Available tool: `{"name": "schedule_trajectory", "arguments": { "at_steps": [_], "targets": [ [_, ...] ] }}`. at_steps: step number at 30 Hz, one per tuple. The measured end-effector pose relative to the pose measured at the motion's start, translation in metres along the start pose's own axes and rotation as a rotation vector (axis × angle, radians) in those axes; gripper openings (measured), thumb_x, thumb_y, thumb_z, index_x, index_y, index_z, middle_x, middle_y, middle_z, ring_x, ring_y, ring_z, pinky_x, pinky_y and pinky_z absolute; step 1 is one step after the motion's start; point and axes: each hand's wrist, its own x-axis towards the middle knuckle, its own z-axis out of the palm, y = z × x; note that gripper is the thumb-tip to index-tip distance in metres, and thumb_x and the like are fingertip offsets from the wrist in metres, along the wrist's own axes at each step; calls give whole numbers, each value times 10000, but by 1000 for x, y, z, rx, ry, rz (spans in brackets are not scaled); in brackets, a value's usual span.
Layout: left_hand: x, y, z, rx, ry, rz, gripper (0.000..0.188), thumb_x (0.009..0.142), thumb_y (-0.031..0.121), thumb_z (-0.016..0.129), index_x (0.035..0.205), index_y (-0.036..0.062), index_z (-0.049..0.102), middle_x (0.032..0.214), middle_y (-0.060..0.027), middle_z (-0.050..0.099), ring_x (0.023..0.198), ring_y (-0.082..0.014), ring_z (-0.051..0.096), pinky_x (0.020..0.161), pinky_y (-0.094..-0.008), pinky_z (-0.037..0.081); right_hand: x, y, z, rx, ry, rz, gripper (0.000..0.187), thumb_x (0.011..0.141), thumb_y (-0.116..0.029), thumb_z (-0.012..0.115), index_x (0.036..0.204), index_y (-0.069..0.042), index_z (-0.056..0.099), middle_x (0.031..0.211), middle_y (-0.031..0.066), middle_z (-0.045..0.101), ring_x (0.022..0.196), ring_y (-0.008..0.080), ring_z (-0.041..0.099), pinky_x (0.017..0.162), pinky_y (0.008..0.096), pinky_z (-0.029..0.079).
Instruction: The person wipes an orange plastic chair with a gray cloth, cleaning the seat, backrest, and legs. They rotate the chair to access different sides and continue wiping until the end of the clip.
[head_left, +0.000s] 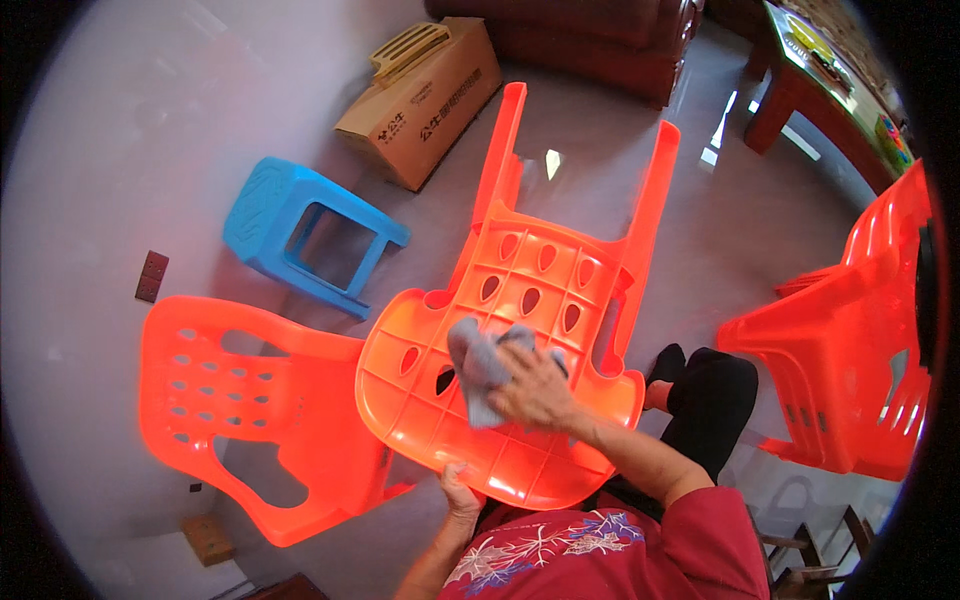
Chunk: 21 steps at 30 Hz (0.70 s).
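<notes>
In front of me an orange plastic chair point(480, 440) is tipped over, its ribbed panel with teardrop-shaped holes facing up and two legs pointing away from me. My right hand point(535, 388) presses a crumpled grey cloth point(478, 370) onto the ribbed panel, fingers bent over it. At the near rim of the chair, my left hand point(460, 490) grips the edge, with its thumb on top and the other fingers mostly hidden beneath. The cloth covers part of the panel and some of its holes.
Another orange chair point(270, 400) stands close on the left, beside the wall. Beyond it is a blue plastic stool point(300, 225), then a cardboard box point(430, 105) with a yellowish slatted piece point(410, 50) on top. Stacked orange chairs point(840, 350) stand right. A wooden table point(800, 90) is far right.
</notes>
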Motion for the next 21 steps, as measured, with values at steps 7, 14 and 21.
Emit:
{"name": "schedule_trajectory", "arguments": {
  "at_steps": [7, 14, 21],
  "targets": [
    [-16, 8, 7, 173, -7, 17, 255, 720, 170, 470, 907, 12, 540, 976, -98, 585, 939, -235, 578, 875, -355, 459, 46, 124, 19, -299, 223, 189, 287, 780, -224, 566, 1039, -127, 642, 1148, 150, 538, 1068, 319, 471, 818, 427, 445],
    [-11, -9, -6, 257, -2, 84, 209, 720, 151, 478, 855, 10, 554, 904, -89, 592, 867, -221, 583, 828, -337, 470, 65, 175, 1, -507, 409, 621, 399, 799, -160, 556, 1196, -133, 581, 1184, 165, 514, 970, 332, 495, 773, 432, 470],
    [6, -26, -31, 199, -58, 133, 115, 747, 82, 505, 747, 2, 588, 888, -102, 594, 863, -207, 560, 820, -322, 457, 31, 147, -1, -247, 163, 449, 379, 768, -81, 547, 1133, -146, 627, 1214, 169, 488, 927, 347, 501, 769, 423, 492]
  ]
}}
